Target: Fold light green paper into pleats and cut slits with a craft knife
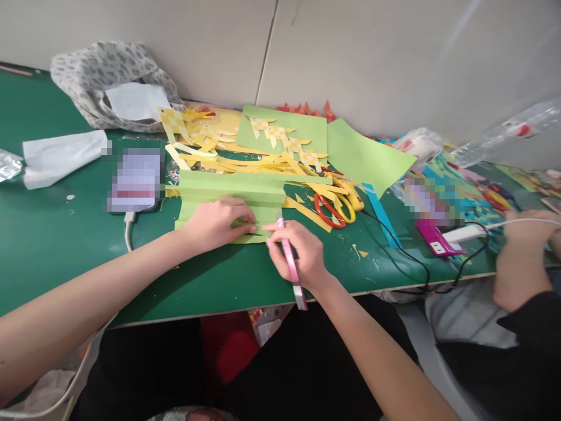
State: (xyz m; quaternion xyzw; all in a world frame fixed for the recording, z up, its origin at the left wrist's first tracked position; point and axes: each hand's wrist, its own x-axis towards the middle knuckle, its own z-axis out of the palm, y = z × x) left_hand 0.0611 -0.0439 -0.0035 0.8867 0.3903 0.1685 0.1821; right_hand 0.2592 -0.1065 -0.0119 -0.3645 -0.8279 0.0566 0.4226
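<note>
A light green sheet with fold lines (232, 190) lies on the green table before me. My left hand (221, 222) rests on its lower part, fingers curled and fingertips pressed on the paper near its lower edge. My right hand (298, 251) holds a pink craft knife (289, 257) in its curled fingers, the tip pointing up and away from me. The right fingertips are at the sheet's right lower edge, close to the left ones. Behind the sheet are yellow paper strips (245, 165) and a green card (258, 137) bearing woven yellow fish shapes.
Scissors with red and yellow handles (328, 210) and a yellow glue gun (350, 192) lie to the right. A phone (135, 178) on a cable is at left, near a cloth bag (83, 88). Another person's hand (530, 228) is at the far right.
</note>
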